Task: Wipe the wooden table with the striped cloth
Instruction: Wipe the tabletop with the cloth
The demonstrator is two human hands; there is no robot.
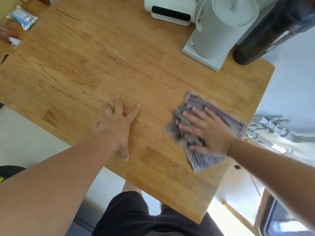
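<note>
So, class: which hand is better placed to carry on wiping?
Right. The right hand lies flat on the striped cloth; the left hand is spread on bare wooden table, apart from it.

Pale floor [25,142] below & left of frame, pale wall [293,79] at right. Bright daylight thru a window w/ a wooden sill [238,212] at lower right; dark grille [279,213] beside it.

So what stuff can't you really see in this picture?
- Striped cloth: head view, its middle is hidden under the right hand, and it is motion-blurred.
- Dark container: top cut off by the upper edge.
- White kettle: top cut off as well.
- Foil packet: print too blurred to read.
- Left hand: hides the wooden table beneath.
</note>
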